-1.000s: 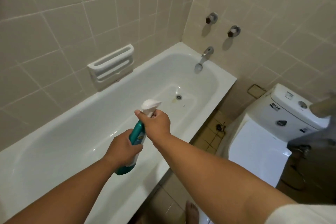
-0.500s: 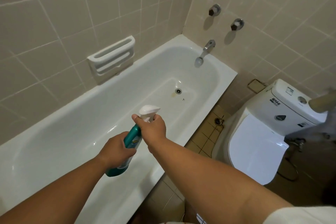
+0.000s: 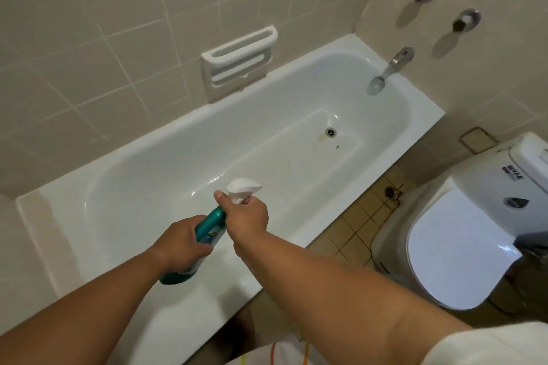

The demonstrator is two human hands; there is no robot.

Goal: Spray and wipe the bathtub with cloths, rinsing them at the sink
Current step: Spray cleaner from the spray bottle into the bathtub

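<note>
Bottle (image 3: 207, 231) now lower, nearer tub's near rim (image 3: 296, 234). Left hand (image 3: 181, 243) wrapped on body; right hand (image 3: 247, 213) fingers curled at white trigger head (image 3: 241, 188). Judgement: spraying under way; cloths unseen.

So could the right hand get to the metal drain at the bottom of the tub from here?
Probably not yet: the right hand is gripping the white trigger of the teal spray bottle, and the metal drain lies well beyond it, though nothing blocks the white bathtub.

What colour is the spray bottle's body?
Teal spray bottle, with a white trigger head; head view.
</note>
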